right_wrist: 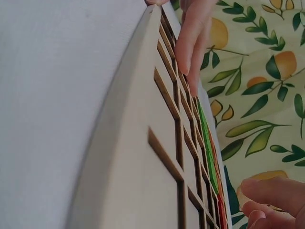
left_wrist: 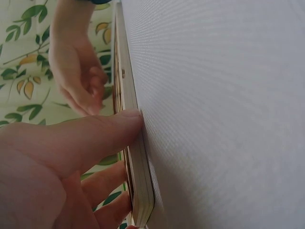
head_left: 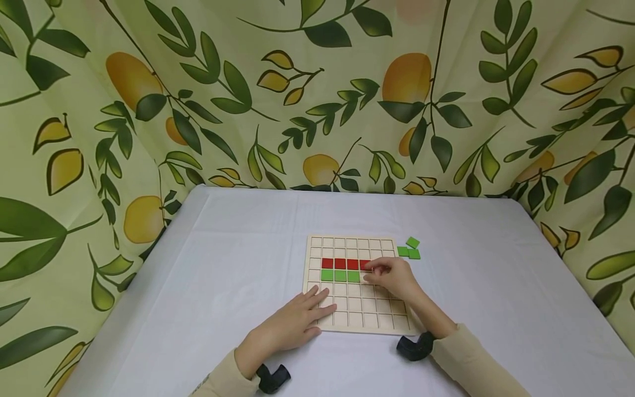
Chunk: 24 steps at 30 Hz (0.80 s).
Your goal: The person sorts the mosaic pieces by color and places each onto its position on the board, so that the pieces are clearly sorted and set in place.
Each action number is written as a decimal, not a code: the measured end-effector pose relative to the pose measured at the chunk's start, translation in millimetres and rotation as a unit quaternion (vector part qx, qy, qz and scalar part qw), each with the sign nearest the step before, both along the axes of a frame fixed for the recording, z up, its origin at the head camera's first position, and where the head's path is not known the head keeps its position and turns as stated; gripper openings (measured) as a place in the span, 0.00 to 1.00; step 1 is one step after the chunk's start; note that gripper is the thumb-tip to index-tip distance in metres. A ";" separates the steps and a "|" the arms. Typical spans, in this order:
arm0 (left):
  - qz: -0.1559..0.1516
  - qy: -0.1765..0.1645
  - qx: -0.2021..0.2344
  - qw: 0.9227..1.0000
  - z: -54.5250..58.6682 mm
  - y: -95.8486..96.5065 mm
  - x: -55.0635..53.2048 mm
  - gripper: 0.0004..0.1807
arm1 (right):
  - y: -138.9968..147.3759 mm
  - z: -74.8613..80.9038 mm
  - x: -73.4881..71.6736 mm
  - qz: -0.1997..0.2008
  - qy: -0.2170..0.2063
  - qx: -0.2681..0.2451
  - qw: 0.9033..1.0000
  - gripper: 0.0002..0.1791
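A square wooden grid board (head_left: 354, 320) lies on the table, with a row of several red tiles (head_left: 340, 263) and, just in front of it, 3 green tiles (head_left: 340, 275). My left hand (head_left: 292, 320) rests on the board's near left corner, fingers spread across the top. In the left wrist view its thumb (left_wrist: 109, 131) presses against the board's side edge (left_wrist: 136, 143). Over the right end of the rows is my right hand (head_left: 394, 278), fingertips close to the last red tile. No tile shows between its loosely bent fingers in the right wrist view (right_wrist: 274, 202).
Beyond the board's right edge lie 3 loose green tiles (head_left: 409, 253). A white cloth covers the table (head_left: 238, 237). Behind it hangs a leaf-and-fruit patterned curtain (head_left: 347, 82). Each wrist wears a black camera mount, one by the right sleeve (head_left: 466, 353).
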<state>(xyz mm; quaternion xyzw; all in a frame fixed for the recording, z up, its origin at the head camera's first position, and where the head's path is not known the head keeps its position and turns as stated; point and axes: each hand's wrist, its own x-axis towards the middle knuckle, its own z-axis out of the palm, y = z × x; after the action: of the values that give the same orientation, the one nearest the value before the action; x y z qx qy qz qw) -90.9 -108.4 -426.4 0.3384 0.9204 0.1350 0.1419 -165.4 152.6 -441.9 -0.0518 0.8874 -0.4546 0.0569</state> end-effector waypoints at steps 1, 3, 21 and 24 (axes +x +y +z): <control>0.000 0.000 0.000 1.000 -0.2 -0.1 0.0 0.28 | 1.5 0.7 0.0 -0.001 -0.001 -0.002 1.000 0.12; 0.000 0.000 0.001 1.000 -0.3 -0.1 0.0 0.28 | 4.7 2.2 -0.3 -0.004 -0.005 -0.007 1.000 0.12; -0.002 0.000 0.003 1.000 -1.3 -0.6 0.4 0.28 | 35.2 12.0 -10.5 -0.050 -0.016 -0.013 0.999 0.17; -0.002 0.002 0.002 1.000 -1.5 -0.5 0.3 0.28 | 39.5 12.4 -12.8 -0.059 -0.019 -0.007 0.998 0.18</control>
<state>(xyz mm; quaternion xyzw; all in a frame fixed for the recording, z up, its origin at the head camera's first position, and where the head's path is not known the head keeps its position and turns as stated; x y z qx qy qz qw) -90.6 -108.9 -427.9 0.3412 0.9196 0.1359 0.1392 -178.2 192.2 -429.5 0.0090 0.8843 -0.4644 0.0469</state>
